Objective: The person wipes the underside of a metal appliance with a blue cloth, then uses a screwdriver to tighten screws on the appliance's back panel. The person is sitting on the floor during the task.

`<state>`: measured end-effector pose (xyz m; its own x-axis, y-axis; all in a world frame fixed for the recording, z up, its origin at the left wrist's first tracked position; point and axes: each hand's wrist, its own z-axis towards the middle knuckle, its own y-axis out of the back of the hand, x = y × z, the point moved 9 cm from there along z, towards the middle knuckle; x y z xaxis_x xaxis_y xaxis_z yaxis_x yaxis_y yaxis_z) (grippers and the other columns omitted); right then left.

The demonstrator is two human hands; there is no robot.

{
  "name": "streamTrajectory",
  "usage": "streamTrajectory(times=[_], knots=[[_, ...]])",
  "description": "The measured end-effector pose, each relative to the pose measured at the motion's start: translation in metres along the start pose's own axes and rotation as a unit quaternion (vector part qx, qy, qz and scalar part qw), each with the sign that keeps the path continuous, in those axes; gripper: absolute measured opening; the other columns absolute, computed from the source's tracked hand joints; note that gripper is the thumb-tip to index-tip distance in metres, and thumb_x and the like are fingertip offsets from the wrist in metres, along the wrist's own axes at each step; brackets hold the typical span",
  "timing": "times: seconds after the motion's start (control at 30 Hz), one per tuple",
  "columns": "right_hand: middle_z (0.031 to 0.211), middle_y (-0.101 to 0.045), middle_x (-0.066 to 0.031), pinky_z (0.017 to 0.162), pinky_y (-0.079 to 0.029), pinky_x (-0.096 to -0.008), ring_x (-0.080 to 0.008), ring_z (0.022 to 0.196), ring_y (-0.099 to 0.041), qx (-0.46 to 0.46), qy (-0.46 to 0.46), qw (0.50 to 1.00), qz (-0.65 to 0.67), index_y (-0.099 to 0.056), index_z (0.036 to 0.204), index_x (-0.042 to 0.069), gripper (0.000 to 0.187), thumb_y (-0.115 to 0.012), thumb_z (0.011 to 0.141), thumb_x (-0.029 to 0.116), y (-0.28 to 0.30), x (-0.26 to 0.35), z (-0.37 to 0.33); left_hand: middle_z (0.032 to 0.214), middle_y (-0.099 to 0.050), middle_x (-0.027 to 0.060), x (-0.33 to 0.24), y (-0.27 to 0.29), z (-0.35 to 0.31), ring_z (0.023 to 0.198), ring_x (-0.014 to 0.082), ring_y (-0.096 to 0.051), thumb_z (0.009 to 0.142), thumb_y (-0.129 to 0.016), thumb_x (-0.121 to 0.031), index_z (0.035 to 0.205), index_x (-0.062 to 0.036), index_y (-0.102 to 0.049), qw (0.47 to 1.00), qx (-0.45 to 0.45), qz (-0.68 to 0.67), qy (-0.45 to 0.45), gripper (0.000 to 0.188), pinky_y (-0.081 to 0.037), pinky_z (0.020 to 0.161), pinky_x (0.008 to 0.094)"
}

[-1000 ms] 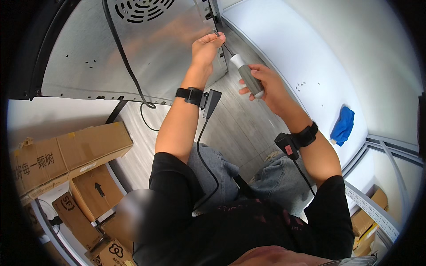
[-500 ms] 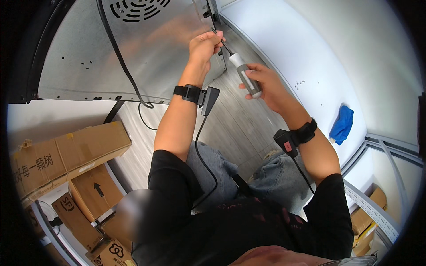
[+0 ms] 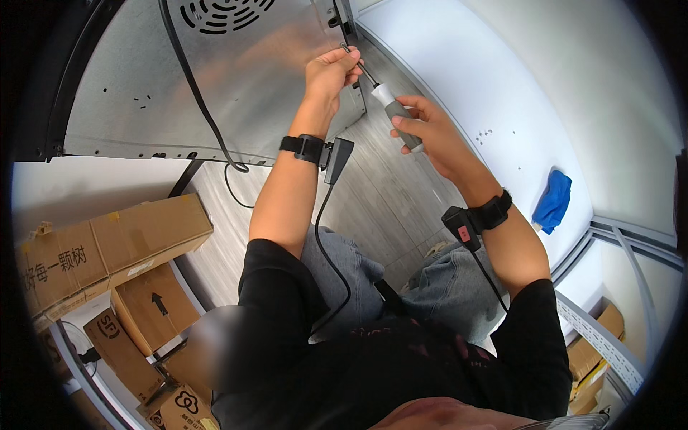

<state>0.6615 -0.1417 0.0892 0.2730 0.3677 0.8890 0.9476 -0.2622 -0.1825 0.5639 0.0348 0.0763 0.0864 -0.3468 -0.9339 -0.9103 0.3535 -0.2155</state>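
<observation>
A screwdriver point(image 3: 398, 118) with a grey and white handle slants up and left, its tip by the right edge of a large metal panel point(image 3: 236, 93). My right hand point(image 3: 428, 129) is wrapped round the handle. The fingers of my left hand point(image 3: 332, 69) pinch the shaft close to its tip, against the panel edge. Whether a screw sits at the tip is too small to tell. A black cable point(image 3: 190, 82) hangs in front of the panel.
On the right a white surface carries small scattered screws point(image 3: 485, 134) and a blue cloth point(image 3: 552, 201). Several cardboard boxes point(image 3: 147, 236) stand at the lower left. Wires run from the devices strapped to both my wrists. Wood-look flooring point(image 3: 373, 186) lies below.
My right-hand fingers have shifted round the screwdriver handle, with the thumb now lying across it. My left hand stays at the shaft, almost unmoved.
</observation>
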Motion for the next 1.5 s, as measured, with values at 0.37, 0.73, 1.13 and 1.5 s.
streamTrajectory(times=[0.37, 0.73, 1.13, 1.5], knots=[[0.100, -0.055, -0.0094, 0.067, -0.050, -0.0268, -0.0157, 0.085, -0.057, -0.018, 0.023, 1.000, -0.002, -0.046, 0.127, -0.002, 0.052, -0.064, 0.080, 0.009, 0.004, 0.001, -0.004, 0.085, -0.068, 0.0073, -0.007, -0.003, -0.005, 0.064, 0.0084, -0.061, 0.088, -0.063, -0.011, 0.100, -0.0011, -0.063, 1.000, 0.023, -0.012, 0.014, 0.015, -0.051, 0.060, 0.0205], [0.100, -0.055, -0.0078, 0.074, -0.046, -0.0289, -0.0146, 0.085, -0.055, 0.015, -0.014, 0.996, 0.085, -0.045, 0.130, -0.002, 0.055, -0.065, 0.078, 0.001, -0.001, 0.000, -0.002, 0.088, -0.067, 0.0096, -0.004, -0.002, -0.004, 0.064, 0.0105, -0.063, 0.087, -0.065, -0.009, 0.102, 0.0003, -0.061, 1.000, 0.012, -0.016, 0.017, 0.018, -0.055, 0.060, 0.0212], [0.101, -0.055, -0.0097, 0.070, -0.051, -0.0323, -0.0175, 0.085, -0.059, -0.020, 0.076, 0.997, -0.028, -0.042, 0.132, 0.001, 0.061, -0.068, 0.078, 0.008, 0.005, 0.007, 0.001, 0.092, -0.066, 0.0122, 0.000, -0.003, 0.000, 0.071, 0.0166, -0.067, 0.087, -0.064, -0.009, 0.106, 0.0018, -0.060, 0.999, 0.031, -0.009, 0.017, 0.022, -0.057, 0.062, 0.0234], [0.093, -0.058, -0.0067, 0.063, -0.049, -0.0262, -0.0130, 0.080, -0.058, -0.030, 0.045, 0.997, -0.049, -0.045, 0.130, 0.002, 0.061, -0.070, 0.075, 0.006, 0.005, 0.004, 0.000, 0.103, -0.064, 0.0198, -0.010, -0.011, -0.006, 0.087, 0.0285, -0.068, 0.090, -0.049, 0.001, 0.112, 0.0077, -0.053, 0.997, 0.056, -0.054, 0.015, 0.023, -0.060, 0.076, 0.0310]])
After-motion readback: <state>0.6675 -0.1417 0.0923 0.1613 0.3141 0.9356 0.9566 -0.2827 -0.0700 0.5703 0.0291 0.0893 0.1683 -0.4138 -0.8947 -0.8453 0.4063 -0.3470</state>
